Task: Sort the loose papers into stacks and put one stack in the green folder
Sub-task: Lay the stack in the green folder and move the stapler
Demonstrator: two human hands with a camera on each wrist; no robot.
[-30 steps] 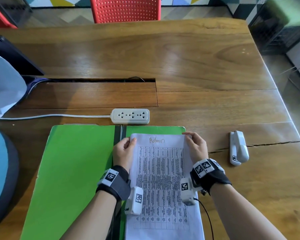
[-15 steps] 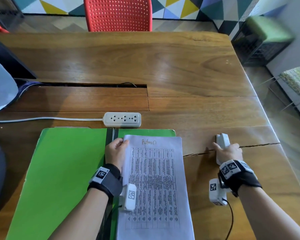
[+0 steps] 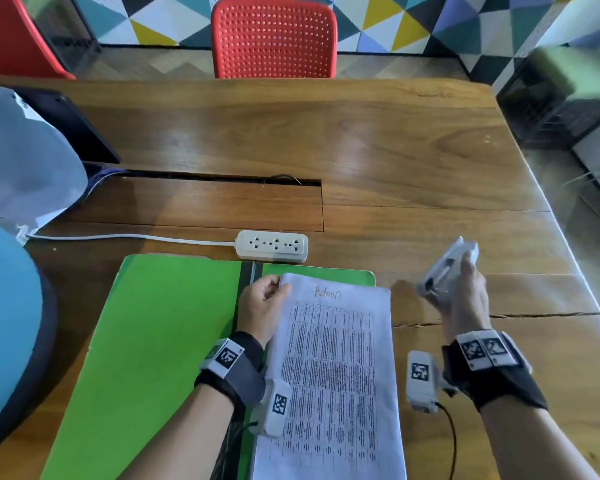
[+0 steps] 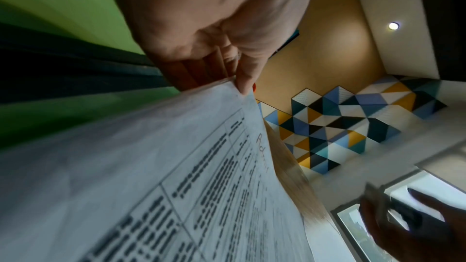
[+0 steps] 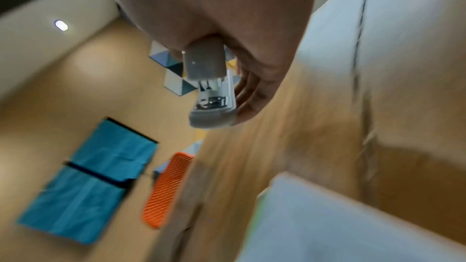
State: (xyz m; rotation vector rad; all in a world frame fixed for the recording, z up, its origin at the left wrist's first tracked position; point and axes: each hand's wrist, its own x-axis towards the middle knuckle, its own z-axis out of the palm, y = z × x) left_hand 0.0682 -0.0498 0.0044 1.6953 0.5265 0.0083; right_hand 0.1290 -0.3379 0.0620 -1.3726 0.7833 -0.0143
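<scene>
I see the paper stack (image 3: 329,372) lying on the right half of the open green folder (image 3: 146,358). My left hand (image 3: 262,306) pinches the stack's top left corner. My right hand (image 3: 465,299) grips a white stapler (image 3: 444,268), up off the bench (image 3: 395,161), right of the folder.

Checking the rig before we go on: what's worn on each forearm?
Bare forearms, no sleeves. Left wrist: black-and-grey strap, one square black-and-white marker, white tagged camera box beneath. Right wrist: black strap, two markers, white tagged box with a black cable.
</scene>
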